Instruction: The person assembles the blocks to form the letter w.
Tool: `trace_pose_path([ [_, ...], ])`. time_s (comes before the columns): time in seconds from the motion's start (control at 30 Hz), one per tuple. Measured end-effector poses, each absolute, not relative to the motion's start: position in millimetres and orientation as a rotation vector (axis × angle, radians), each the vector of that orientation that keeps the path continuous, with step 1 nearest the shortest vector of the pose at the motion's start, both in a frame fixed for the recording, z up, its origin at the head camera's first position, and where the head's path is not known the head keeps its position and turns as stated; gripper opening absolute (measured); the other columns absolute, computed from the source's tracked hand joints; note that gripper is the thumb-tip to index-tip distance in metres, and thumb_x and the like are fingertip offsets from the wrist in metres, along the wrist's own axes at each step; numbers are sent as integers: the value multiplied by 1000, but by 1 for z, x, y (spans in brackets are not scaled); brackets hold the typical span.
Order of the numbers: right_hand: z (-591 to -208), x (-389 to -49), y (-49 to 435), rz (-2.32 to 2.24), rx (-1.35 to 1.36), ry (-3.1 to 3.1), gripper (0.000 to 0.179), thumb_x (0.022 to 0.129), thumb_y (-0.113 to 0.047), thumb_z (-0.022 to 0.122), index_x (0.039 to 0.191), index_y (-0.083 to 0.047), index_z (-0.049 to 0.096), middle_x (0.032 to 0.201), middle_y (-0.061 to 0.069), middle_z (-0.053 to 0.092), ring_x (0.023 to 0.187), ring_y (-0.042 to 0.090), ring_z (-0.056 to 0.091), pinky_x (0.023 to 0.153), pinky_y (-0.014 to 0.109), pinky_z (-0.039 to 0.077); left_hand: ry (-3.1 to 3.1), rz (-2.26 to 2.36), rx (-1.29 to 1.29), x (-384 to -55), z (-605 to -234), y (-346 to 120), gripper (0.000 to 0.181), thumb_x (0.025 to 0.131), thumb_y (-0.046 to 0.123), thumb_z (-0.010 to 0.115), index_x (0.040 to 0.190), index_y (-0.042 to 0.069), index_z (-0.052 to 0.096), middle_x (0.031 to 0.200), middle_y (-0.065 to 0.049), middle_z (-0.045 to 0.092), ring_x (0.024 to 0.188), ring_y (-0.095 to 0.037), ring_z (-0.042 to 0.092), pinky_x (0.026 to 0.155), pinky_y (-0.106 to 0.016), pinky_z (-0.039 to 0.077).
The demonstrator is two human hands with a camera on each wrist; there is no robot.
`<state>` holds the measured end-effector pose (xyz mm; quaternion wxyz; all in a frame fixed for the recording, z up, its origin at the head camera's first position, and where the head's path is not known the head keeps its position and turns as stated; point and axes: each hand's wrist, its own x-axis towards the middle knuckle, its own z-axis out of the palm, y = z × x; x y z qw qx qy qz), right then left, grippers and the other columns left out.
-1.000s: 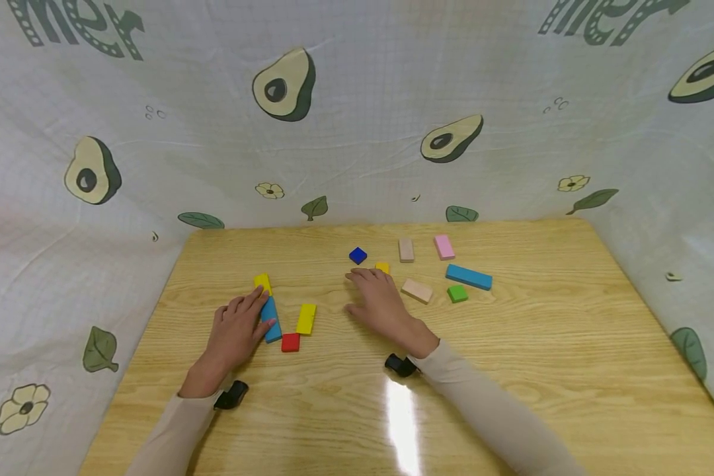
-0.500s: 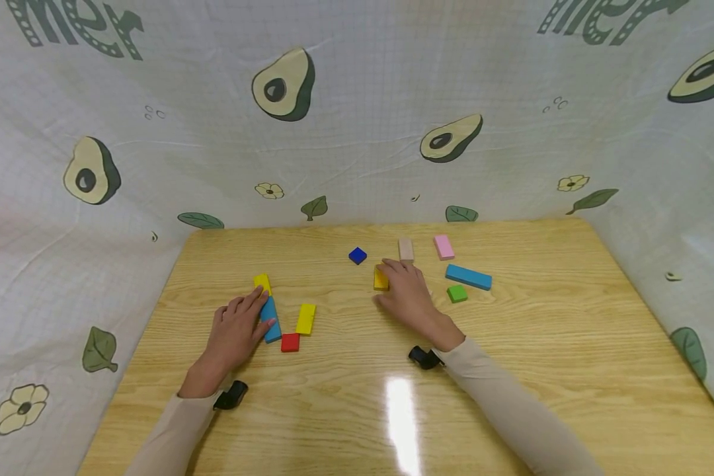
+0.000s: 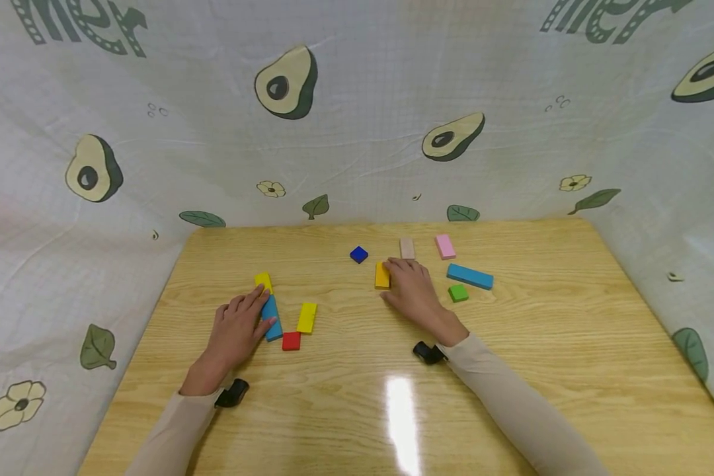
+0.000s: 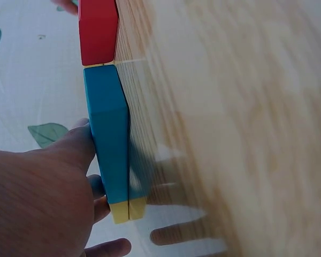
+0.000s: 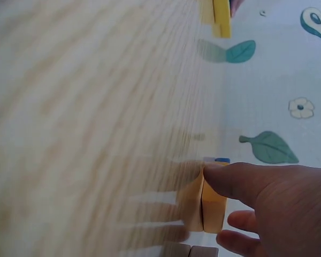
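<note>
My left hand (image 3: 235, 330) rests with loosely bent fingers on a blue block (image 3: 272, 320), the thumb along its side, fingertips reaching the yellow block (image 3: 263, 281) that touches its far end. A red block (image 3: 291, 341) lies close to the blue one's near end, with a second yellow block (image 3: 307, 318) at its corner. Farther right, my right hand (image 3: 415, 291) pinches an orange-yellow block (image 3: 382, 276) flat on the table. In the right wrist view the thumb covers part of this orange block (image 5: 214, 206), and the fingertips meet its edge.
A dark blue block (image 3: 359, 254) lies behind the orange one. To the right are a beige block (image 3: 407, 248), a pink block (image 3: 445, 246), a long blue block (image 3: 470, 276) and a green block (image 3: 459, 293). A patterned cloth (image 3: 357, 165) hangs behind the table (image 3: 512, 370).
My right hand has moved right to the orange-yellow block, hiding the beige block near it. The left hand and its blocks have stayed in place.
</note>
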<state>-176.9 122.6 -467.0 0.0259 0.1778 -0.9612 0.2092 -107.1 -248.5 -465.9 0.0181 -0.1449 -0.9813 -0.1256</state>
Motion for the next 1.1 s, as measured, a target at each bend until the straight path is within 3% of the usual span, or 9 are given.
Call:
trace_pose_path([
  [0.57, -466, -182, 114, 592, 538, -2942, 56, 94, -24, 84, 140, 1, 65, 140, 18, 65, 130, 42, 53, 112, 58, 40, -3046, -391, -451, -108, -467, -248, 59, 105, 27, 68, 155, 0, 51, 163, -20, 45, 138, -48, 45, 107, -68, 35],
  [1.1, -457, -173, 85, 675, 598, -2932, 56, 92, -26, 86, 139, -2, 67, 138, 16, 67, 130, 41, 55, 112, 58, 41, -3054, -392, -447, -107, -466, -247, 60, 105, 27, 68, 155, 0, 51, 164, -20, 44, 138, -48, 45, 107, -68, 36],
])
